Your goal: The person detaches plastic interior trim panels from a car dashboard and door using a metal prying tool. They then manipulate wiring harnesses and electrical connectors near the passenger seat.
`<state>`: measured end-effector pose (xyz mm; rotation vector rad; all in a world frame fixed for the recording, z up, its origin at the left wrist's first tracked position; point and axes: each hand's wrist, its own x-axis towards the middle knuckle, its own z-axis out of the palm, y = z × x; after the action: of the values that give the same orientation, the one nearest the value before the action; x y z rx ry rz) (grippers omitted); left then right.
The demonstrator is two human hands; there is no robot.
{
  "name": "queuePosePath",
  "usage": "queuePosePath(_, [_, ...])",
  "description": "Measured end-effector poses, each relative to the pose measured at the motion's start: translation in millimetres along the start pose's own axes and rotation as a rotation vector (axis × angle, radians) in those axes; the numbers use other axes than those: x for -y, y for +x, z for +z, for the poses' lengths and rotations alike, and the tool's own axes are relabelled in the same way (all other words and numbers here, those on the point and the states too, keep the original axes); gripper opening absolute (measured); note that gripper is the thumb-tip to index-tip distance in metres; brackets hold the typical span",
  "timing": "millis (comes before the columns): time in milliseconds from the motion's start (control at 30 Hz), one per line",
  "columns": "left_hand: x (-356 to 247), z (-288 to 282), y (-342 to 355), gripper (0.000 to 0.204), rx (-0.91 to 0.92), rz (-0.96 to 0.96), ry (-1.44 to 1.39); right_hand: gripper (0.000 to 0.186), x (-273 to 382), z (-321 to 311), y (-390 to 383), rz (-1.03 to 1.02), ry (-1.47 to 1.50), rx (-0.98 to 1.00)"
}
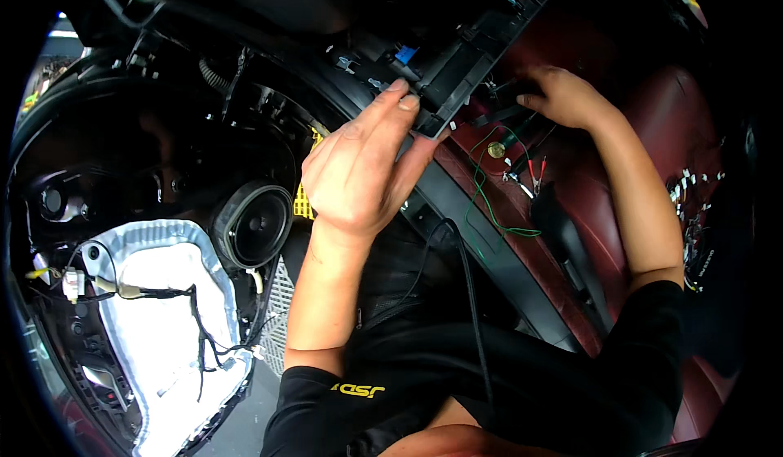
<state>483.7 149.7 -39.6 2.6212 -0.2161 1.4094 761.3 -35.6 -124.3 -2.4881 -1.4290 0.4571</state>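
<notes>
My left hand (359,163) is closed on the lower corner of a black plastic trim panel (469,61). The thumb is under the edge and the fingers lie over its ribbed inner side. Metal clips (347,64) and a blue piece (406,54) show on that side. To the right, my right hand (567,97) is curled beside dark parts behind the panel; what it grips is lost in shadow. Below it a green wire (475,200) loops over the dark red seat area, near two red-handled clips (537,172).
At the left stands an opened car door with a round speaker (254,225), a silvery white sheet (163,294) and a black wiring harness (200,314). A dark red seat (673,139) is at the right. A black cord (473,294) hangs in front of me. White connectors (685,184) lie far right.
</notes>
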Motion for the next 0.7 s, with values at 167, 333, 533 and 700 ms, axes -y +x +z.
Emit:
queuePosePath(167, [-0.3, -1.0, -0.8, 0.043, 0.030, 0.014, 0.017, 0.054, 4.7, -5.7, -3.2, -0.034, 0.030, -0.013])
queuePosePath(333, [4.2, 9.5, -7.7, 0.043, -0.035, -0.080, -0.151, 0.056, 8.8, -7.1, -5.2, -0.045, 0.062, -0.052])
queuePosePath(533, [5.4, 17.7, -17.8, 0.046, -0.102, -0.255, -0.346, 0.055, 8.6, -10.3, -5.8, -0.047, 0.090, -0.014])
queuePosePath(700, [-0.6, 16.0, -18.4, 0.044, -0.105, -0.411, -0.579, 0.051, 11.8, -10.3, -5.3, -0.066, 0.124, -0.037])
